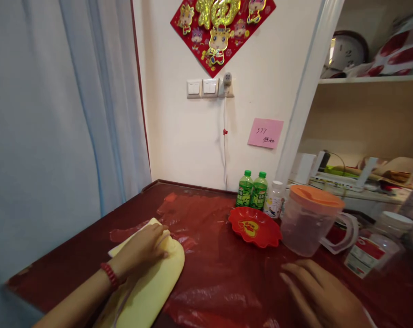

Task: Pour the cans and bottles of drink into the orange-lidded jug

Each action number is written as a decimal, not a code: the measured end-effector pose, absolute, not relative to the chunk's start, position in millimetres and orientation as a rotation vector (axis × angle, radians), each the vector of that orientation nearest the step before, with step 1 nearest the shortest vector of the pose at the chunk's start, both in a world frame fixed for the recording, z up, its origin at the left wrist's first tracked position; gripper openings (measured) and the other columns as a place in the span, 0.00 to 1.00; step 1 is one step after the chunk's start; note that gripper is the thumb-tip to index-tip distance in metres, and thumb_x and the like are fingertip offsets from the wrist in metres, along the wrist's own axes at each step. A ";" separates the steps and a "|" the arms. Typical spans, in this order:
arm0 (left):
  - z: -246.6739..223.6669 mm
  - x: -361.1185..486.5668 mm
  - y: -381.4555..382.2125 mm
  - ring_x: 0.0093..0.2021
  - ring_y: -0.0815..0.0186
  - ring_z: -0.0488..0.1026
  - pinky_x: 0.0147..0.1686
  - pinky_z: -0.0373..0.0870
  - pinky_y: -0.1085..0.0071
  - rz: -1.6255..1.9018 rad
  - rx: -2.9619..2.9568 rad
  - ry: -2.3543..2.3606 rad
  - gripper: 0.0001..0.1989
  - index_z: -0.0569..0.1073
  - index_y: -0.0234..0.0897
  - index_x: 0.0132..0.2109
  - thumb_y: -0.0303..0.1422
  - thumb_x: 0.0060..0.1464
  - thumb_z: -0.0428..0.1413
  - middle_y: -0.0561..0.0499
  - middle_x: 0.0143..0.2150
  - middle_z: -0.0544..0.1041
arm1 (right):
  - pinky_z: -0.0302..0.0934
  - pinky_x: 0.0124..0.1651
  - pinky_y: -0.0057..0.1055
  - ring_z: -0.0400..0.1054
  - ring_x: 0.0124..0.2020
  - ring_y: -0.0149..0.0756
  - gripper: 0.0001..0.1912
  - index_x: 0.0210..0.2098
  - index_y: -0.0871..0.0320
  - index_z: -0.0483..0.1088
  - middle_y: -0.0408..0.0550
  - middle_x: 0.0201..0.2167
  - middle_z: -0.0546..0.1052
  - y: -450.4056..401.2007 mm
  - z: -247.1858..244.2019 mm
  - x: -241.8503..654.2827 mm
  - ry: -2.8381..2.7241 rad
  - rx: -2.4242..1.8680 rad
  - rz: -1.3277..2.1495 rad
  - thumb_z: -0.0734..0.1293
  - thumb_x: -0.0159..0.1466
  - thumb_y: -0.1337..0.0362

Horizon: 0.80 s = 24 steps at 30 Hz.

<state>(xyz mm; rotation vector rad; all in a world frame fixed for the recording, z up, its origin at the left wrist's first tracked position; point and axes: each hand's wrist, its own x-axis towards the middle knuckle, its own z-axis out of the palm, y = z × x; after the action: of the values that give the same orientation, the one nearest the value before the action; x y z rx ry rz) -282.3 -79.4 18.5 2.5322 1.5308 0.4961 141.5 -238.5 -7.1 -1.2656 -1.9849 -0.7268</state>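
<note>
A pale yellow, soft flat item (158,282), perhaps folded cloth or an insole, lies on the dark red table at the left. My left hand (146,248), with a red bead bracelet at the wrist, rests on its upper part with fingers curled, pinching its surface or edge. At the lower right my right hand (318,289) hovers over or rests on the table, fingers spread, nothing in it. A red scalloped plate (256,227) sits beyond it, beside a clear pitcher with an orange lid (305,223).
Two green bottles (252,190) and a white bottle (273,200) stand behind the plate. A jar (373,248) is at the right. Crinkled clear film covers the table (220,269). A blue curtain (56,114) hangs at the left; shelves (370,81) are at the right.
</note>
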 end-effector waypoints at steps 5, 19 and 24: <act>-2.2 -279.2 -88.1 0.42 0.54 0.74 0.46 0.66 0.62 0.556 2.521 1.449 0.12 0.78 0.39 0.36 0.32 0.60 0.50 0.43 0.40 0.79 | 0.69 0.42 0.35 0.71 0.39 0.39 0.09 0.47 0.55 0.72 0.49 0.41 0.74 -199.5 21.3 31.0 -2.115 -1.219 -0.110 0.61 0.71 0.66; -32.4 -299.6 -76.0 0.27 0.61 0.69 0.29 0.66 0.68 0.905 2.457 1.447 0.14 0.66 0.42 0.25 0.42 0.57 0.53 0.52 0.26 0.73 | 0.72 0.48 0.42 0.71 0.45 0.49 0.19 0.49 0.66 0.73 0.57 0.45 0.74 -114.8 1.2 -121.2 -2.559 -1.378 0.064 0.72 0.58 0.69; -35.2 -301.8 -65.5 0.35 0.57 0.76 0.38 0.75 0.63 0.870 2.481 1.261 0.07 0.77 0.50 0.31 0.40 0.54 0.55 0.53 0.34 0.81 | 0.73 0.45 0.42 0.73 0.43 0.48 0.16 0.50 0.71 0.73 0.60 0.43 0.76 -108.5 9.1 -124.9 -2.629 -1.474 0.031 0.68 0.63 0.70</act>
<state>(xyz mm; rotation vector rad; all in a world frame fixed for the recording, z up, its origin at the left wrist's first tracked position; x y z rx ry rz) -301.8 -65.5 -35.2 2.4812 1.2608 0.8705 -124.9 -108.5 9.1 -1.4743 -2.6293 0.0315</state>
